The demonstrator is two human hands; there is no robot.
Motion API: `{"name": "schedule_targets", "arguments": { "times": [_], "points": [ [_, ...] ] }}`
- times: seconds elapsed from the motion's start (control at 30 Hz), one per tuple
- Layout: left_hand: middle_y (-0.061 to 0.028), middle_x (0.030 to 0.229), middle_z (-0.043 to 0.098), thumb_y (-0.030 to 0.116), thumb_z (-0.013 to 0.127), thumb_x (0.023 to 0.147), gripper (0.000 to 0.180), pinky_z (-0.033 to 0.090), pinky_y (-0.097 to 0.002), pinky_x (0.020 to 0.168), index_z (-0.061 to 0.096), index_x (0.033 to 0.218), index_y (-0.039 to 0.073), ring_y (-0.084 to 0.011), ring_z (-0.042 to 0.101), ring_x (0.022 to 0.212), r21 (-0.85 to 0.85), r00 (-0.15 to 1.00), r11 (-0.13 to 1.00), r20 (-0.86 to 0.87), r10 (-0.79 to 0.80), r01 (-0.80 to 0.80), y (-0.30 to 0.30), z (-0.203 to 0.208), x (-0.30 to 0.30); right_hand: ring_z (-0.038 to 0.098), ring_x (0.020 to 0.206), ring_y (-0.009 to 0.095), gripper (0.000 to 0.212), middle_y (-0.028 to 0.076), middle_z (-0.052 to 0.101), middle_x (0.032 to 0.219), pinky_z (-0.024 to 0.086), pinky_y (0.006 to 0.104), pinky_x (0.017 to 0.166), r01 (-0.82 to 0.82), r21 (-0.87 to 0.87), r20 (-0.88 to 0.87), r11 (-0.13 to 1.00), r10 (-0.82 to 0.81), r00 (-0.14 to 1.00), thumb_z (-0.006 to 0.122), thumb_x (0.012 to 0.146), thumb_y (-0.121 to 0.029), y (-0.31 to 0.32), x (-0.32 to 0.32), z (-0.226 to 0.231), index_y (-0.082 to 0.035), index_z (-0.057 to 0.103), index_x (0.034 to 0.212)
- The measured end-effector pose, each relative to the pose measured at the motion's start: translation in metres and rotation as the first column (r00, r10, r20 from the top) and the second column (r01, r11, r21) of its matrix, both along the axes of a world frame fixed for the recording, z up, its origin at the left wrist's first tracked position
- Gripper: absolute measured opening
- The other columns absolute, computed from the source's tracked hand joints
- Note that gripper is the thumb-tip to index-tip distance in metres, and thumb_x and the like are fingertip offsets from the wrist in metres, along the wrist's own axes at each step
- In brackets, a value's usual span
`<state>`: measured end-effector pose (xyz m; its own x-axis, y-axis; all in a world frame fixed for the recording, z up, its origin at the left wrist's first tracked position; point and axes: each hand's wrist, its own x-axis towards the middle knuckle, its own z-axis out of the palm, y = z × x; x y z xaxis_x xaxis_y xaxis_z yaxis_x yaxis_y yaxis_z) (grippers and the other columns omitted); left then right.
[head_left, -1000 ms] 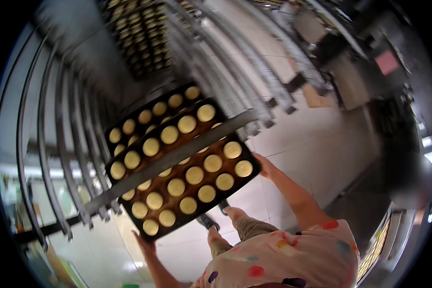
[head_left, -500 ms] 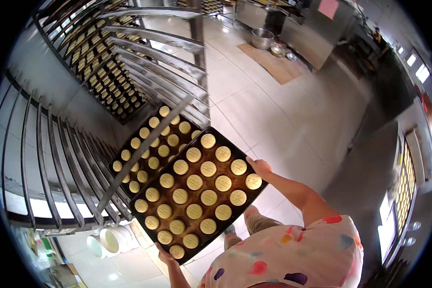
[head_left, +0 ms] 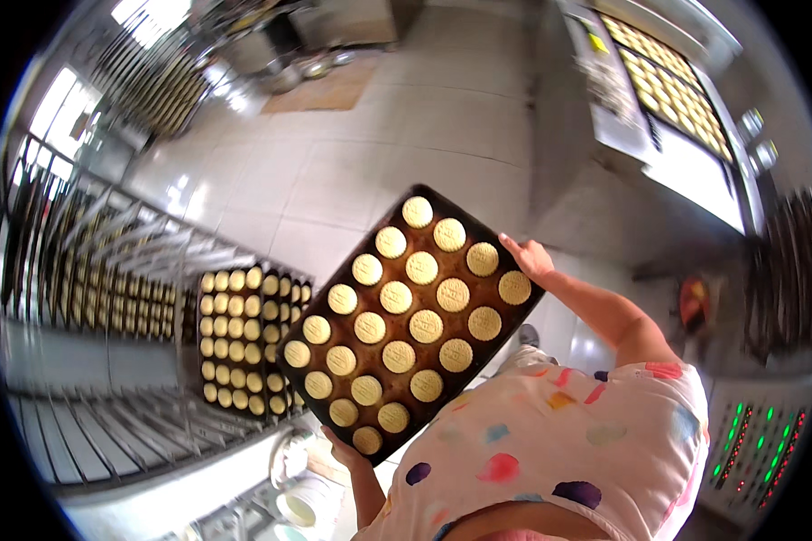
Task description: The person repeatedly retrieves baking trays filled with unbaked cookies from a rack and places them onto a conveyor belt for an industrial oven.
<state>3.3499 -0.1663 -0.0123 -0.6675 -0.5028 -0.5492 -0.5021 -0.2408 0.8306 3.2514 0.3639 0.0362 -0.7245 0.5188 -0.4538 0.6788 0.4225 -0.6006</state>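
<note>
A dark rectangular baking tray [head_left: 424, 296] is held in front of my body, tilted diagonally across the view. Rows of round, pale yellow cookies [head_left: 421, 267] with stamped tops and scalloped edges lie spaced apart on it. My left hand [head_left: 346, 449] grips the near left corner, its fingers partly hidden beneath the tray. At the far right corner, my right hand [head_left: 530, 259] is closed around the rim, thumb along the edge.
To the left stands a metal rack [head_left: 167, 243] with more cookie trays [head_left: 235, 347]. At upper right, a machine's conveyor [head_left: 686, 176] carries trays of cookies. White buckets [head_left: 305, 500] stand low left. A panel of lights [head_left: 758, 442] and stacked dark trays [head_left: 789, 279] are at right.
My view has turned right, toward the conveyor. The tray in my hands has come away from the rack, which now lies farther left. Both hands keep their hold.
</note>
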Motion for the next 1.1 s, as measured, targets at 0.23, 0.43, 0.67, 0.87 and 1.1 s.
{"name": "schedule_targets", "arguments": {
  "times": [0.23, 0.43, 0.67, 0.87, 1.1],
  "points": [
    [-0.0127, 0.129, 0.042, 0.048, 0.048, 0.087, 0.069, 0.039, -0.0323, 0.092, 0.039, 0.125, -0.009, -0.0236, 0.048, 0.109, -0.134, 0.830, 0.925, -0.411, -0.378, 0.355, 0.181, 0.039, -0.034, 0.059, 0.096, 0.032, 0.076, 0.020, 0.064, 0.094, 0.041, 0.0384, 0.086, 0.517, -0.132, -0.190, 0.846, -0.533, 0.824, 0.040, 0.077, -0.069, 0.157, 0.216, 0.033, 0.000, 0.064, 0.100],
    [-0.0163, 0.126, 0.043, 0.055, 0.053, 0.082, 0.078, 0.041, -0.0343, 0.090, 0.041, 0.122, -0.011, -0.0236, 0.049, 0.107, -0.098, 0.751, 0.798, -0.288, -0.595, 0.595, 0.297, 0.064, -0.092, 0.060, 0.084, 0.027, 0.077, 0.018, 0.063, 0.081, 0.042, 0.0358, 0.077, 0.829, -0.068, -0.287, 0.555, -0.807, 0.516, 0.042, 0.078, -0.068, 0.157, 0.317, 0.019, 0.006, 0.063, 0.087],
    [-0.0108, 0.125, 0.046, 0.051, 0.050, 0.085, 0.071, 0.036, -0.0301, 0.094, 0.043, 0.123, -0.008, -0.0189, 0.046, 0.110, 0.027, 0.444, 0.475, -0.403, -0.800, 0.879, 0.330, -0.015, -0.220, 0.051, 0.064, 0.017, 0.074, 0.010, 0.055, 0.062, 0.039, 0.0331, 0.065, 0.958, -0.142, -0.432, 0.248, -0.886, 0.165, 0.046, 0.079, -0.063, 0.094, 0.327, -0.062, 0.009, 0.058, 0.069],
    [-0.0105, 0.121, 0.050, 0.049, 0.051, 0.086, 0.067, 0.035, -0.0289, 0.094, 0.049, 0.118, -0.009, -0.0162, 0.047, 0.108, 0.008, 0.359, 0.396, -0.440, -0.823, 0.918, 0.335, -0.048, -0.272, 0.035, 0.061, 0.008, 0.065, -0.003, 0.042, 0.061, 0.029, 0.0299, 0.055, 0.965, -0.196, -0.476, 0.173, -0.877, 0.061, 0.051, 0.082, -0.055, 0.047, 0.313, -0.069, 0.008, 0.054, 0.066],
    [-0.0080, 0.108, 0.053, 0.052, 0.055, 0.083, 0.063, 0.041, -0.0276, 0.084, 0.056, 0.106, -0.007, -0.0145, 0.050, 0.094, -0.059, 0.351, 0.408, -0.412, -0.841, 0.911, 0.339, -0.025, -0.266, 0.035, 0.058, 0.012, 0.065, 0.001, 0.041, 0.056, 0.031, 0.0331, 0.054, 0.982, -0.142, -0.580, 0.123, -0.814, 0.018, 0.054, 0.079, -0.053, 0.047, 0.316, -0.082, 0.008, 0.048, 0.059]
  ]
}}
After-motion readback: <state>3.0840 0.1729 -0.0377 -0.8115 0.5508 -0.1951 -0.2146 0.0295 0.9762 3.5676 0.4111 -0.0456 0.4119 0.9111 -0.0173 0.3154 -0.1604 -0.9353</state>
